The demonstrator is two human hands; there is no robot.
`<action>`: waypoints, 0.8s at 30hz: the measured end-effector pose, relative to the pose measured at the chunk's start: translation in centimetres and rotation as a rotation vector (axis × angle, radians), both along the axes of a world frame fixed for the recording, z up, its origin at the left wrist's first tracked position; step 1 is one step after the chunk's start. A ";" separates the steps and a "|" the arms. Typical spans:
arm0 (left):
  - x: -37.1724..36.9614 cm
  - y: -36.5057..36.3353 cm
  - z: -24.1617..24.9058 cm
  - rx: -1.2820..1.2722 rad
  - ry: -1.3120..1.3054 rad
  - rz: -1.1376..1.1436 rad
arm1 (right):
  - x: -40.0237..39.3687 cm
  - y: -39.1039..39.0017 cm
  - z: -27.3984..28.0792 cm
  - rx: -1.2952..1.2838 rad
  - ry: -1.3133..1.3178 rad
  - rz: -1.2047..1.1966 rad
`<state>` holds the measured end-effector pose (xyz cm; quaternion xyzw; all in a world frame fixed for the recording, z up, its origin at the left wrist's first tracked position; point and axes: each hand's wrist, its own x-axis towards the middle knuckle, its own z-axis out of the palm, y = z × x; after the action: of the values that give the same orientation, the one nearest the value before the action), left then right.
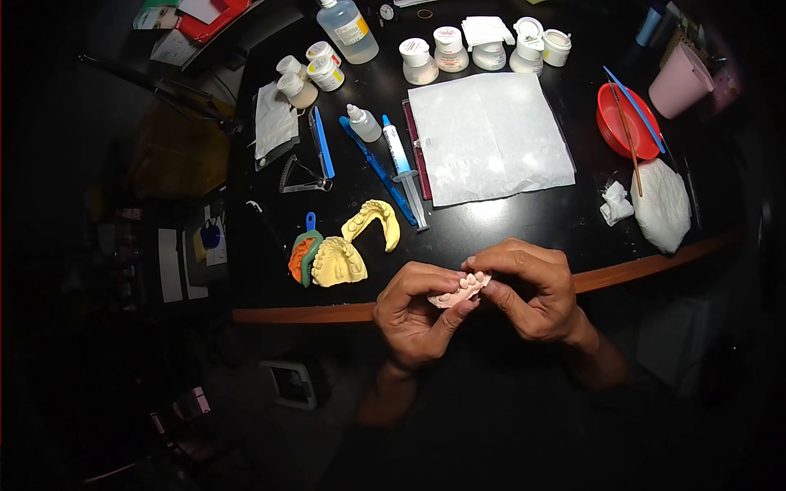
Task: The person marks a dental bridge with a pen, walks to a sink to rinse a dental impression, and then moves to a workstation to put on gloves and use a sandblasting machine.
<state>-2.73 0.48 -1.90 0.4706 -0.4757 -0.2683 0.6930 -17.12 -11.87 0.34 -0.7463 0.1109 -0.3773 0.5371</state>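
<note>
A small pinkish dental model (461, 292) with a row of teeth is held between both hands, just over the table's front edge. My left hand (413, 315) pinches its left end between thumb and fingers. Around the right end, the thumb and fingers of my right hand (532, 290) are closed. The fingers partly cover the model. To the left on the table lie a full yellow dental cast (339, 266), a horseshoe-shaped yellow cast (381, 219) and an impression tray (304, 255) with green and orange material.
White paper (491, 135) covers the table's middle, with a syringe (403, 168) and a dropper bottle (363, 123) on its left. Lidded jars (450, 51) and a large bottle (348, 33) line the back. At right are a red bowl (610, 123) with a brush across it and a white cloth (661, 213).
</note>
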 end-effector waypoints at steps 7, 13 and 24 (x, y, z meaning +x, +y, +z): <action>0.1 0.1 -0.1 0.013 -0.058 0.012 | 0.0 -0.1 -0.2 -0.016 -0.008 -0.005; -0.9 -0.2 0.8 0.016 0.206 0.023 | 0.1 0.1 -0.2 -0.008 -0.025 -0.073; -0.5 0.0 0.3 0.023 0.090 0.009 | -0.1 0.3 -0.4 -0.045 0.018 -0.058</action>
<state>-3.21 0.47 -1.57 0.4680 -0.4387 -0.2916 0.7095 -17.19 -11.59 -0.02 -0.7579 0.1287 -0.3883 0.5082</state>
